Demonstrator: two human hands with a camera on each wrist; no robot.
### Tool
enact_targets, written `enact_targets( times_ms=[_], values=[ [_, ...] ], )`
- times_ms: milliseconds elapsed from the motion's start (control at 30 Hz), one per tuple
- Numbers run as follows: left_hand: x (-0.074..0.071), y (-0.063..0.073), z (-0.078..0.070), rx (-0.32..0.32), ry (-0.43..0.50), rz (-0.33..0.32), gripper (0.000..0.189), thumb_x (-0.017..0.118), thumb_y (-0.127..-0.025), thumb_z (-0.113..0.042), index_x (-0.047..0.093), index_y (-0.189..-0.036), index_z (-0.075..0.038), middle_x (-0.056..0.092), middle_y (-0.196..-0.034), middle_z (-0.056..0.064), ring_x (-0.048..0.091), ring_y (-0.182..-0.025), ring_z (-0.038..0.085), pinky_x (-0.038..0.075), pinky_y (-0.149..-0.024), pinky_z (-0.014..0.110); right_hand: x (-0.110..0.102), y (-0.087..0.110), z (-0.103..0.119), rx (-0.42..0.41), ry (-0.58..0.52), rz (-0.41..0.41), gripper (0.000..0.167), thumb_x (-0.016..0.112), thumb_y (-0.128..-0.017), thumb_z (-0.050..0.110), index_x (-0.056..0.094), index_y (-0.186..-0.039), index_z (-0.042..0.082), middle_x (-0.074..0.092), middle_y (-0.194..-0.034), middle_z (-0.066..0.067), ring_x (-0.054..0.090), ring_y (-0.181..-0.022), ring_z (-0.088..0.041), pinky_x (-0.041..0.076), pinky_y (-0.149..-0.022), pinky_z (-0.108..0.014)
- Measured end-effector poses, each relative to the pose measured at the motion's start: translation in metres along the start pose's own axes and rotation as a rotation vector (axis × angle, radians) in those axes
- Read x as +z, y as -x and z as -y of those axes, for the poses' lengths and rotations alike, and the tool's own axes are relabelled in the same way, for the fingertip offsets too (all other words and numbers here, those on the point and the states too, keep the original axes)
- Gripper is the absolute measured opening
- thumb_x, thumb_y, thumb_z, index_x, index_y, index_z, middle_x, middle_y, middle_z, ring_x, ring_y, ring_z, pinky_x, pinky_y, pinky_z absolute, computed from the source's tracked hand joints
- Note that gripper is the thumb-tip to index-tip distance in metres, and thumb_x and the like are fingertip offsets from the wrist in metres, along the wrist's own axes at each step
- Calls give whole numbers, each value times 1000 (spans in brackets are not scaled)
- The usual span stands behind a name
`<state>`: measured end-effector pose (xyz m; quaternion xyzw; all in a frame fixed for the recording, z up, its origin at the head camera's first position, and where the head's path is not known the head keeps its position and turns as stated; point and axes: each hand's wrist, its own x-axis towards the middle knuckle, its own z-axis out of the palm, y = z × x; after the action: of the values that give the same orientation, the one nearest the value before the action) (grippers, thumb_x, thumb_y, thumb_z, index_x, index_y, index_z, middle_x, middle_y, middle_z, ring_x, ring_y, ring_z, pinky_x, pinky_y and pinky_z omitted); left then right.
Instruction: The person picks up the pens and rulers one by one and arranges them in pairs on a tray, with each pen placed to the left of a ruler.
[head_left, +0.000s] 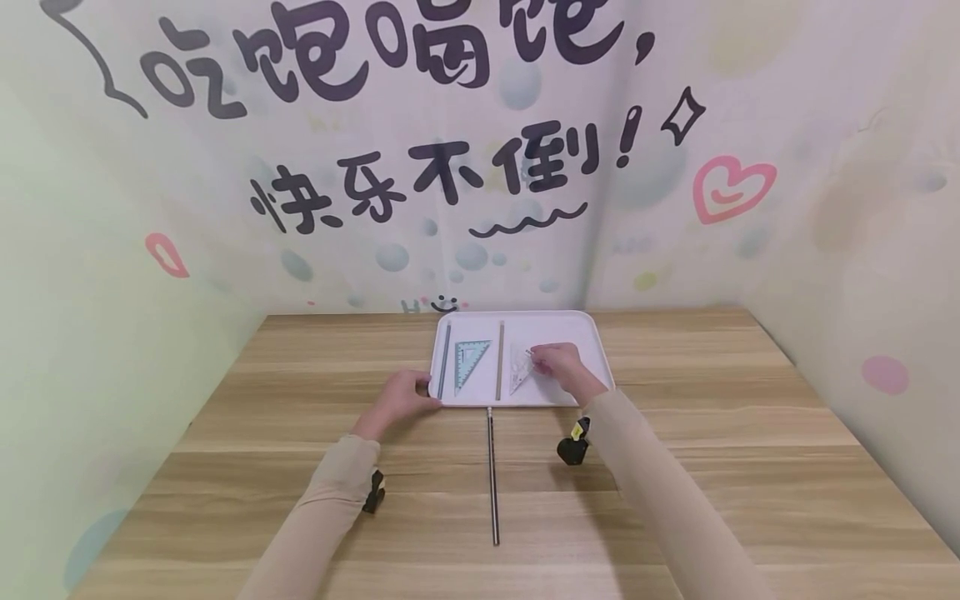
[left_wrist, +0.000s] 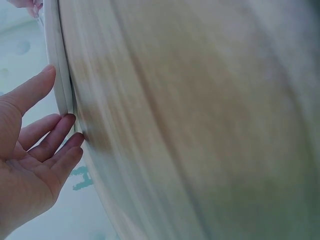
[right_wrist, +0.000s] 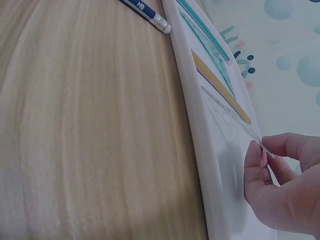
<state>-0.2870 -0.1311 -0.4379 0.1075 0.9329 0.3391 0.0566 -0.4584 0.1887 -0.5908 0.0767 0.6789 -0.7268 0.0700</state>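
My right hand (head_left: pixel 562 367) pinches the upper edge of a clear triangular set square (head_left: pixel 518 372) between thumb and fingers, over the right half of a white tray (head_left: pixel 555 325). In the right wrist view the set square (right_wrist: pixel 230 111) slants down to the tray floor. My left hand (head_left: pixel 401 396) holds the tray's near left corner, its thumb on the rim and its fingertips at the outer edge. Left of the clear set square lie a yellow pencil (right_wrist: pixel 220 86), a blue-green set square (head_left: pixel 468 364) and a teal pencil (head_left: pixel 445 362).
A dark pencil (head_left: pixel 492 479) marked HB lies on the wooden table (head_left: pixel 712 433), its white-tipped end by the tray's front edge. The tray stands at the table's back, close to a wall (head_left: pixel 637 250) with printed lettering. A black wrist device shows under each sleeve.
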Motion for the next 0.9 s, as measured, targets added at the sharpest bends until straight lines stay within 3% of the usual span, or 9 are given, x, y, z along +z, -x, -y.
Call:
enact_targets(
  times_ms=[133,167,333,433,533,667,900],
  values=[
    [0,0,0,1,6,-2,35,75,-72,-13,65,-103,0,64,-99,11,53,-86,19,42,-85,38,3,-2,0,33,70,-43,26,61,-69,-4,67,-94,-6,66,-85,-14,62,-68,-18,50,-61,-30],
    [0,0,0,3,6,-2,35,75,-72,-13,65,-103,0,64,-100,11,53,-86,19,42,-85,38,6,9,9,41,79,-52,26,62,-68,-4,67,-93,-5,66,-85,-14,62,-69,-19,50,-61,-31],
    [0,1,0,-10,15,5,36,74,-73,-13,64,-105,-1,64,-103,11,54,-89,19,42,-87,39,-4,-12,-8,12,76,-18,23,68,-61,-2,70,-84,0,66,-77,-9,60,-62,-15,49,-55,-28],
    [0,1,0,-25,23,5,36,74,-73,-13,64,-106,-2,64,-104,10,54,-91,20,42,-88,38,-5,-17,-12,-1,93,-20,23,67,-63,-3,70,-86,-2,66,-77,-11,60,-61,-16,49,-54,-28],
    [0,1,0,-29,26,4,36,74,-73,-13,64,-106,-2,64,-104,10,55,-91,19,42,-87,38,-1,-1,-3,-3,104,-31,27,65,-69,-4,68,-96,-5,66,-88,-14,61,-68,-17,51,-63,-30],
    [1,0,0,-33,35,5,37,74,-72,-13,64,-106,-1,64,-103,10,55,-89,19,43,-86,37,6,28,19,-27,127,-51,22,63,-68,-5,70,-89,-2,66,-83,-13,62,-66,-16,51,-61,-27],
    [0,1,-1,-36,31,10,36,74,-73,-13,64,-106,-2,64,-102,9,54,-88,18,43,-86,37,14,46,37,-28,253,-67,22,63,-69,-6,68,-90,-5,65,-85,-17,61,-66,-19,50,-61,-30]
  ],
)
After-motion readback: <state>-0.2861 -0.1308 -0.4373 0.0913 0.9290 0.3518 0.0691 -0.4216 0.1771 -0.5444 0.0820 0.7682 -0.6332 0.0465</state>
